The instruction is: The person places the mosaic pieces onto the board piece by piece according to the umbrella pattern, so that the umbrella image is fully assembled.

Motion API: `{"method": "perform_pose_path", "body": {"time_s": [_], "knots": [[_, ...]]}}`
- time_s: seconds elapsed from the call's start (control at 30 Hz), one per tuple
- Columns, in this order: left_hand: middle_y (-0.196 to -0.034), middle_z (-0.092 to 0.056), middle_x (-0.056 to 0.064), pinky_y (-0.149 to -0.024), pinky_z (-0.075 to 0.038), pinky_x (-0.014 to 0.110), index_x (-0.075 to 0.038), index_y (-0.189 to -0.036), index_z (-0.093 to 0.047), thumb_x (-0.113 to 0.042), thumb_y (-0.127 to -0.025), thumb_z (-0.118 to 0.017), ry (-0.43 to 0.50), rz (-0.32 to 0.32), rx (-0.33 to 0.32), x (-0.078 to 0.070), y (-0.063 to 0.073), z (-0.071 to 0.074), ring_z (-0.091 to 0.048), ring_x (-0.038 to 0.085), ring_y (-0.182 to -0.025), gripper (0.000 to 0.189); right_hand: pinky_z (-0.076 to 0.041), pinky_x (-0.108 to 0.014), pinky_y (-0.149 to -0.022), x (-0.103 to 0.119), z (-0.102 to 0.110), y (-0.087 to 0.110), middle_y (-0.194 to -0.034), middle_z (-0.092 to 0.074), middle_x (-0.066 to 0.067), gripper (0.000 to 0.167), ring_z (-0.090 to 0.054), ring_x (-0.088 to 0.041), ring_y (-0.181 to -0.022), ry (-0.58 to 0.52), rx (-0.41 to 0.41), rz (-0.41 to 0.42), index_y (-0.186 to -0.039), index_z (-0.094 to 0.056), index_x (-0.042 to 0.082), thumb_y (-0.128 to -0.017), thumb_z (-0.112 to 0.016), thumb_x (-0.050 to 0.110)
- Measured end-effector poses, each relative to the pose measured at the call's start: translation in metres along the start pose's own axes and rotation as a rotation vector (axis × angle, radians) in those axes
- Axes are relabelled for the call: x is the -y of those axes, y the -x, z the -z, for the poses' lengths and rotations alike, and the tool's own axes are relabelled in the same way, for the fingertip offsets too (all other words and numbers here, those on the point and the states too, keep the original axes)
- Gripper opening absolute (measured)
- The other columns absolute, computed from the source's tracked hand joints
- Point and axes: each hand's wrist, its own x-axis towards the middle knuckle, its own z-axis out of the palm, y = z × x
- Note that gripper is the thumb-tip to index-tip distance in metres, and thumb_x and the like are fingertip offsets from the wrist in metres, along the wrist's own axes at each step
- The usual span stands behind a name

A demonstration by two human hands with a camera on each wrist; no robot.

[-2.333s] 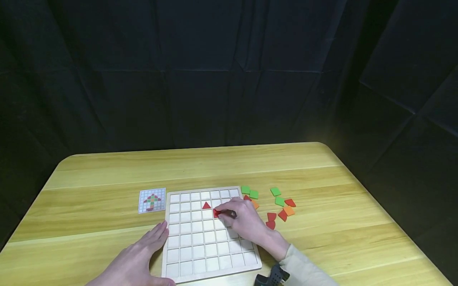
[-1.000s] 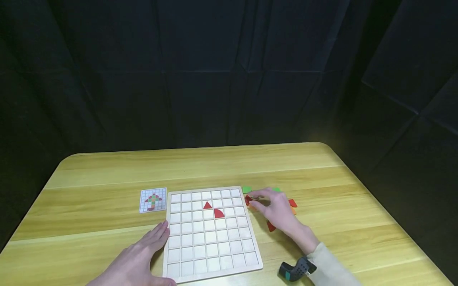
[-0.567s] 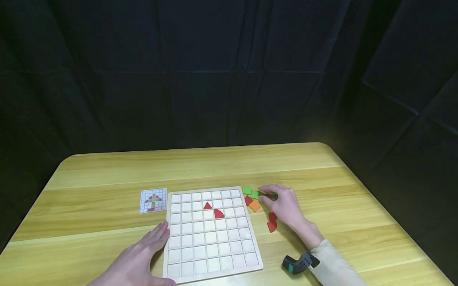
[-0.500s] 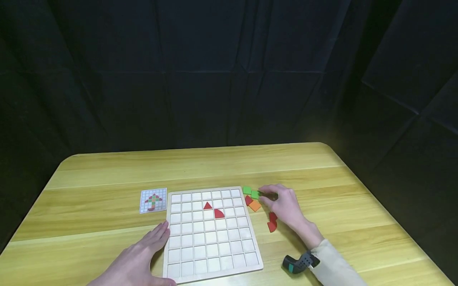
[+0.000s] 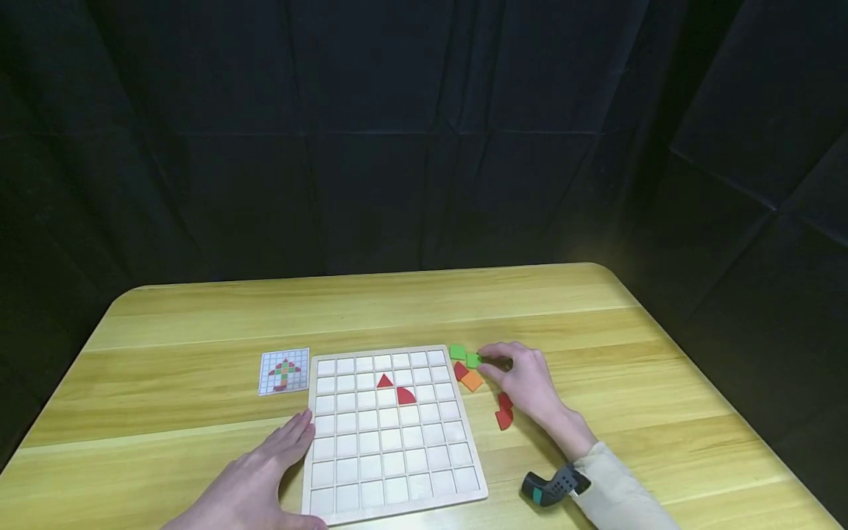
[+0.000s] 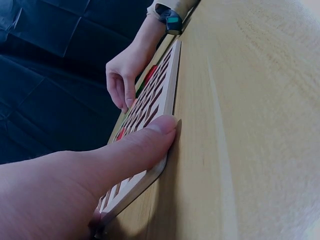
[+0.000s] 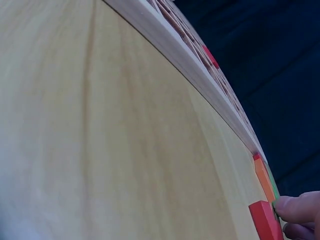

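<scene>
A white wooden grid board (image 5: 391,440) lies on the table with a red triangle tile (image 5: 385,381) and a red quarter-circle tile (image 5: 405,396) in its cells. My left hand (image 5: 255,471) rests along the board's left edge, its thumb at the near corner; in the left wrist view that thumb (image 6: 145,142) presses the frame. Right of the board, my right hand (image 5: 526,379) pinches the right end of a green square tile (image 5: 473,360) on the table. Its thumb (image 7: 295,207) shows beside the tiles in the right wrist view. The palm hides some tiles.
Another green square tile (image 5: 458,352), a red tile (image 5: 460,371) and an orange square tile (image 5: 472,380) lie by the board's right edge. A red tile (image 5: 504,419) touches another one nearer my right wrist. A printed pattern card (image 5: 284,372) lies left of the board.
My right hand has left the red quarter-circle on the board, moved right to the loose tiles, and stayed at the green square tile. My left hand has kept its place.
</scene>
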Motion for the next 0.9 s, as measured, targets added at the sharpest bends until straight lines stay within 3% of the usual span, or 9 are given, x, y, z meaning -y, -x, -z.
{"method": "perform_pose_path", "body": {"time_s": [0.27,0.9], "knots": [[-0.16,-0.034,0.018,-0.102,-0.048,0.051,0.005,-0.147,-0.043,-0.079,-0.066,-0.072,-0.003,-0.01,-0.015,0.001,0.0002,-0.0004,-0.039,0.039,-0.142,0.12,-0.055,-0.035,-0.073,-0.0014,-0.0006,-0.0003,-0.095,-0.077,-0.003,0.022,-0.07,-0.018,-0.085,0.014,-0.019,0.0,-0.101,-0.078,0.01,-0.08,-0.084,0.012],[-0.159,-0.035,0.019,-0.1,-0.049,0.052,0.005,-0.147,-0.044,-0.079,-0.067,-0.071,-0.016,-0.019,-0.023,0.0016,0.0003,-0.0012,-0.04,0.04,-0.141,0.12,-0.056,-0.041,-0.076,-0.002,0.0002,-0.0008,-0.097,-0.077,-0.006,0.023,-0.071,-0.022,-0.088,0.011,-0.029,-0.001,-0.102,-0.078,0.008,-0.08,-0.084,0.013]]}}
